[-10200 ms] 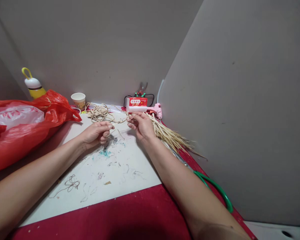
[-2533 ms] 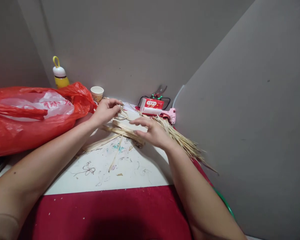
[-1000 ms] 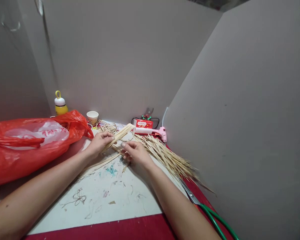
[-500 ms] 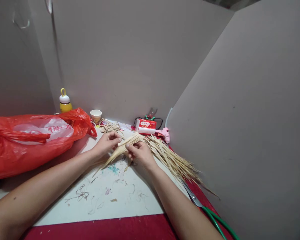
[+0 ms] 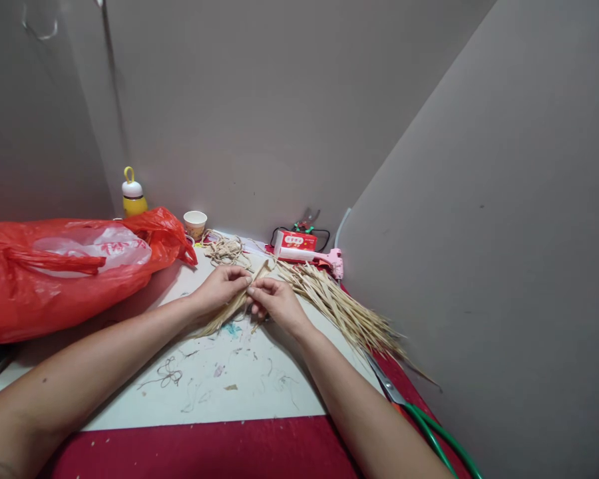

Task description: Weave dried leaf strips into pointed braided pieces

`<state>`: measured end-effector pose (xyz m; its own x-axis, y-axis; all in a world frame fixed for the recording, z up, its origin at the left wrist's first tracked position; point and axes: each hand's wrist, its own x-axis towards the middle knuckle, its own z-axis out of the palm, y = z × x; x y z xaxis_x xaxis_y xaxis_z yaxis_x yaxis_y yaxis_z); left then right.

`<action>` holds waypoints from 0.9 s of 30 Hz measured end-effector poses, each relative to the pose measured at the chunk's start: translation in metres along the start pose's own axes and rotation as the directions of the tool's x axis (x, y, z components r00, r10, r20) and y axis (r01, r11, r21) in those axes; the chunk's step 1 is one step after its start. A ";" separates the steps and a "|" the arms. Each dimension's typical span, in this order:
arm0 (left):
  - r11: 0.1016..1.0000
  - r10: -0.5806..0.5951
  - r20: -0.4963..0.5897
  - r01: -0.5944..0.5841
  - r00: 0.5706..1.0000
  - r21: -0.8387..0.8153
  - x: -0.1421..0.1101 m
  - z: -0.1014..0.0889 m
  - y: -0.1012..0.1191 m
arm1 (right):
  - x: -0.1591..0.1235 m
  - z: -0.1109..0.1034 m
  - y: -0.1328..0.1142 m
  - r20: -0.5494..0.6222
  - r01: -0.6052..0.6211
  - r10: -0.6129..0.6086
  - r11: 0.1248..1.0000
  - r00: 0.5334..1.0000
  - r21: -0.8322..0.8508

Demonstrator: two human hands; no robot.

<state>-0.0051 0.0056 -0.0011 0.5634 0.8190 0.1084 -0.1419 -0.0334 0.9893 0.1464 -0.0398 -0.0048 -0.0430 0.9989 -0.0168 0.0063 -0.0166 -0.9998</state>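
Observation:
Over the middle of the white board, a small bundle of pale dried straw strips slants from lower left to upper right. My left hand is closed around the bundle from the left side. From the right, my right hand pinches it, the thumbs and fingertips of both hands nearly touching. The fingers hide the middle of the strips. Just right of my hands lies a larger pile of loose straw strips. Behind them sits a tangle of cord.
At left lies a red plastic bag, with a yellow bottle and a paper cup behind. A red box and a pink glue gun stand near the wall. Green-handled scissors rest at the right edge.
My hands have come together on the straw bundle, my left hand moving right. The bundle looks narrower and tilts more steeply. The whole view has shifted slightly.

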 end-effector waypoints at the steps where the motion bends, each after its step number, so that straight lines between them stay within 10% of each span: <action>1: 1.000 -0.006 -0.012 0.006 1.000 0.002 0.001 0.000 0.001 | 0.000 0.000 0.000 -0.004 -0.002 0.002 1.000 1.000 0.012; 12: 0.989 -0.141 -0.011 0.141 0.990 -0.046 0.002 -0.005 0.001 | 0.000 -0.001 0.003 0.013 0.007 -0.007 1.000 1.000 0.017; 27: 0.969 -0.179 -0.280 0.120 0.943 -0.215 0.013 -0.014 0.001 | -0.010 -0.014 -0.018 0.254 -0.161 0.091 0.948 0.963 0.273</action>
<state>-0.0098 0.0240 0.0001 0.3292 0.9387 -0.1022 -0.2445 0.1893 0.9510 0.1605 -0.0485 0.0136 -0.2941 0.9496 -0.1085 -0.2597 -0.1887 -0.9471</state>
